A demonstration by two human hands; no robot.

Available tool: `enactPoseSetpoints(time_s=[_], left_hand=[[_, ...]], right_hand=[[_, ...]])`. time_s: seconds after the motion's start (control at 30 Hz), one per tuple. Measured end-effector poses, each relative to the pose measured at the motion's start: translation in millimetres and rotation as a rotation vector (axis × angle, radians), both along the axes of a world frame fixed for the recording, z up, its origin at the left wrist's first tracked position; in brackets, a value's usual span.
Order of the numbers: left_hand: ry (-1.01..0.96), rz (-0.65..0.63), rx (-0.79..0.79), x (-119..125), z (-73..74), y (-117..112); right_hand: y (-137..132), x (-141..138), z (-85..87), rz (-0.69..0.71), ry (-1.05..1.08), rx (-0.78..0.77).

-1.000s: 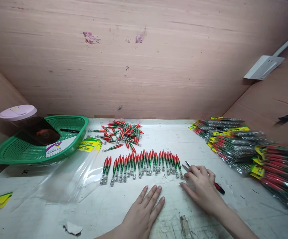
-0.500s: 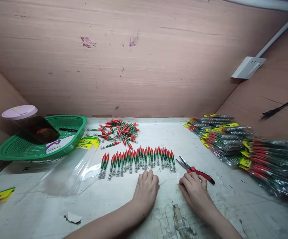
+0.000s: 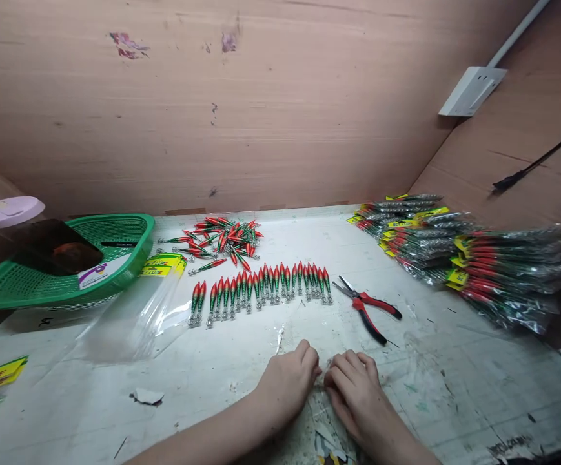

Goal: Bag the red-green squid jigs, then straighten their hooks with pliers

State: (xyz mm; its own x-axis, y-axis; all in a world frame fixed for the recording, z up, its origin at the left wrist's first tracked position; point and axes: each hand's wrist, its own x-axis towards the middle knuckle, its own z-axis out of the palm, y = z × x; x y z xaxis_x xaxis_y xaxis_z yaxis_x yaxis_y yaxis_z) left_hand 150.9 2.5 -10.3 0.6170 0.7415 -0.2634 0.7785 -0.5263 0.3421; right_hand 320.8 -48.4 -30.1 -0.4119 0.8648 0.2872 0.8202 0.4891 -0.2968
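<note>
My left hand [image 3: 290, 376] rests low over the table, its fingers curled and pinched together. Close beside it, my right hand [image 3: 357, 395] is also closed, fingers bent inward. The fingertips almost meet, and whatever they may grip is hidden. Beyond them stands a row of red and green squid jigs [image 3: 248, 292] laid side by side, hook ends toward me. Pliers [image 3: 365, 307] with red and black handles lie spread just past my right hand, untouched.
A loose heap of squid jigs [image 3: 222, 242] lies at the back. On the left are clear bags with yellow headers [image 3: 128, 326] and a green basket [image 3: 62, 294] holding a lidded container [image 3: 67, 248]. Bagged jigs [image 3: 498, 278] pile up at right. A paper scrap [image 3: 147, 396] lies front left.
Both hands have drawn back toward me and closer together. My right hand has moved away from the pliers, whose handles now show fully. The view has shifted slightly.
</note>
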Motion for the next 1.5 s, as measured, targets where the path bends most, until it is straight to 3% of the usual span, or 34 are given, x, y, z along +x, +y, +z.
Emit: enactPoseSetpoints(time_s=[0.17,0.27,0.4,0.53,0.63,0.7,0.77,0.87,1.0,1.1,1.17,1.23,1.37,1.5], left_hand=[[0.039,-0.133,0.001,5.1,4.0,-19.5],[0.073,-0.103,0.045,15.5,1.0,-19.4],[0.057,-0.095,0.138,26.9,-7.9,-16.2],[-0.080,-0.065,0.357,14.9,-22.3,-17.3],[-0.134,0.085,0.525,-7.6,-37.2,-23.3],[-0.133,0.130,0.559,-20.7,-46.4,-29.4],[-0.129,0.090,0.546,-27.3,-52.8,-35.5],[-0.145,0.000,0.530,-24.9,-57.9,-42.0],[-0.187,-0.051,0.512,-10.3,-58.7,-45.1],[-0.203,-0.110,0.382,6.5,-53.2,-45.3],[-0.209,-0.144,0.280,20.0,-49.1,-45.0],[-0.231,-0.143,0.232,32.3,-47.9,-44.6],[-0.293,-0.097,0.286,43.7,-57.2,-42.0],[-0.378,-0.158,0.301,41.6,-69.7,-36.3]], right_hand=[[-26.9,20.0,2.3,-0.104,0.083,-0.117],[-23.8,60.0,-0.8,-0.330,0.117,-0.013],[3.8,128.3,-10.9,-0.574,0.083,0.116],[32.8,171.7,-24.4,-0.501,0.011,0.040],[43.3,185.4,-29.8,-0.454,-0.046,-0.017],[47.7,190.5,-30.1,-0.437,-0.070,-0.037],[49.4,191.8,-29.5,-0.374,-0.088,-0.066],[36.2,182.1,-30.0,-0.268,-0.104,-0.100],[-14.3,146.7,-32.8,-0.256,-0.111,-0.099],[-45.2,109.8,-34.2,-0.285,-0.063,-0.112],[-51.5,82.0,-34.8,-0.288,0.024,-0.130],[-49.5,52.7,-35.1,-0.288,0.153,-0.173],[-42.4,2.9,-32.4,-0.322,0.579,-0.339],[-37.7,-16.4,-22.8,-0.278,1.071,-0.543]])
